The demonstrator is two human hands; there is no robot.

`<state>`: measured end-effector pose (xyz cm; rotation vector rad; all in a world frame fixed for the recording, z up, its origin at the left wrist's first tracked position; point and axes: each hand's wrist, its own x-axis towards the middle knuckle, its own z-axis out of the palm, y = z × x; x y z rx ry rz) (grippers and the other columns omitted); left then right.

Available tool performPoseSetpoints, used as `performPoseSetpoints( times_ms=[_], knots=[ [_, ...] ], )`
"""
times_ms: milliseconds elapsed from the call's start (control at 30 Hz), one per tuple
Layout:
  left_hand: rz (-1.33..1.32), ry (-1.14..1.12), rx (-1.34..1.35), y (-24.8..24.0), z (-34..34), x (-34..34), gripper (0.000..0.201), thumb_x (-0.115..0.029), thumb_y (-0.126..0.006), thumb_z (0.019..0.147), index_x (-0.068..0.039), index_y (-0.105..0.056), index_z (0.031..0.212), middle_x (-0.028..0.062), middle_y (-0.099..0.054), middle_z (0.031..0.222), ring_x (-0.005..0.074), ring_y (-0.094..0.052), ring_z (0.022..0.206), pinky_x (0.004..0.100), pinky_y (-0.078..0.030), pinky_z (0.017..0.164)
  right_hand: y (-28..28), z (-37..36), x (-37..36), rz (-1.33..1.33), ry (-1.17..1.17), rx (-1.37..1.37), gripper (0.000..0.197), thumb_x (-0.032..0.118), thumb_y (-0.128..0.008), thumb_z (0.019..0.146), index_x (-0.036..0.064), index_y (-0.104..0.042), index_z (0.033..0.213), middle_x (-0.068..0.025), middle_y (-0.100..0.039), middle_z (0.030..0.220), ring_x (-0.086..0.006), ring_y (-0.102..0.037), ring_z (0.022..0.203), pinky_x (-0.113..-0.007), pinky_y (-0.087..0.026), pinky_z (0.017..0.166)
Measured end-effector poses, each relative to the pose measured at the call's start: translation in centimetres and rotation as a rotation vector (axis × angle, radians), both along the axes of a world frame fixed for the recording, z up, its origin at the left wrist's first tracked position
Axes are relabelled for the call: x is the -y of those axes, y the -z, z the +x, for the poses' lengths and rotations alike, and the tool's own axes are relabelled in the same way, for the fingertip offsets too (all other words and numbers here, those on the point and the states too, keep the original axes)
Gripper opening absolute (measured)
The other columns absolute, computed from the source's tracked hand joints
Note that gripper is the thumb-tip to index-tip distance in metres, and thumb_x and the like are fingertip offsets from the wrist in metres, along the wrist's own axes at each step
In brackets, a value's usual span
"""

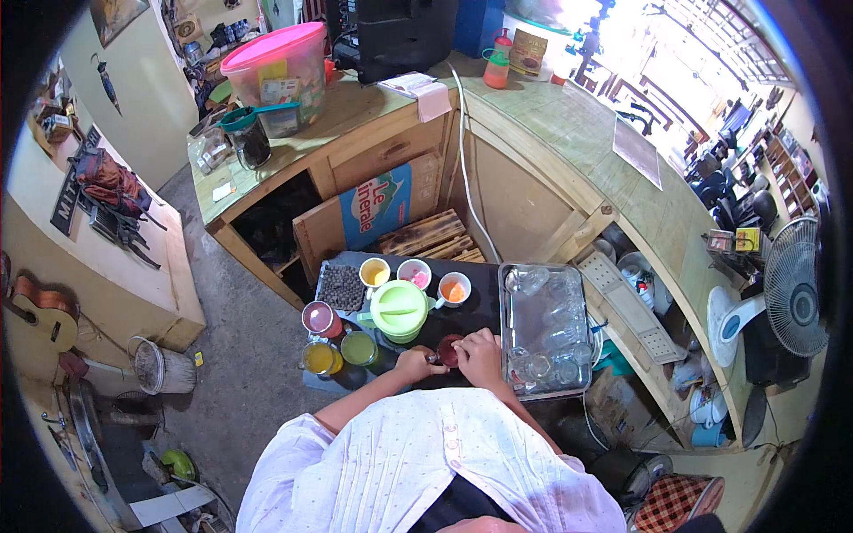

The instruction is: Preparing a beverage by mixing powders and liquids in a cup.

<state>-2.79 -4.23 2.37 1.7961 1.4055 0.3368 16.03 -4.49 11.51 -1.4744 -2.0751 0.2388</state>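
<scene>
Close to the front edge of a dark table, my right hand (481,358) is closed against the side of a small cup with dark red contents (450,350). My left hand (418,364) meets the same cup from the left, its fingers pinched at what looks like the handle. Just left of it stand a glass mug of green drink (359,347), a mug of yellow drink (321,358) and a cup of pink-red drink (321,319). Behind my hands is a pale green lidded pitcher (399,311).
White cups with yellow (375,272), pink (414,274) and orange contents (454,289) line the table's far side, beside a tray of dark pellets (341,287). At right, a metal tray (544,391) holds several upturned glasses. A wooden counter (551,142) curves around; a fan (791,284) stands right.
</scene>
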Motion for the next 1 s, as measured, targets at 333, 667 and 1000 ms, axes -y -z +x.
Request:
performPoseSetpoints(
  times_ms=[333, 667, 1000],
  knots=[
    [-0.001, 0.003, -0.022, 0.0, 0.0, 0.0, 0.059, -0.064, -0.078, 0.065, -0.007, -0.067, 0.075, 0.0136, -0.068, 0.078, 0.0333, -0.067, 0.075, 0.0422, -0.052, 0.065, 0.0, 0.2, 0.1, -0.099, 0.006, 0.079, 0.005, 0.018, -0.071, 0.076, 0.0145, -0.075, 0.076, 0.0000, -0.066, 0.077, -0.0212, -0.057, 0.085, -0.039, -0.039, 0.075],
    [0.049, -0.028, 0.013, 0.5, 0.0, 0.2, 0.060, -0.064, -0.078, 0.064, -0.006, -0.064, 0.071, 0.0129, -0.066, 0.074, 0.0331, -0.066, 0.071, 0.0430, -0.050, 0.062, 0.0, 0.1, 0.0, -0.028, 0.001, 0.031, 0.006, 0.017, -0.070, 0.077, 0.0134, -0.074, 0.075, -0.0009, -0.065, 0.075, -0.0218, -0.057, 0.083, -0.040, -0.038, 0.072],
    [0.081, -0.038, 0.033, 0.1, 0.0, 0.3, 0.059, -0.064, -0.078, 0.064, -0.006, -0.064, 0.072, 0.0138, -0.066, 0.074, 0.0343, -0.066, 0.072, 0.0434, -0.050, 0.062, -0.1, 0.1, -0.1, 0.022, 0.016, 0.030, 0.007, 0.018, -0.070, 0.078, 0.0129, -0.074, 0.076, -0.0015, -0.065, 0.075, -0.0226, -0.057, 0.084, -0.039, -0.039, 0.075]
  ],
)
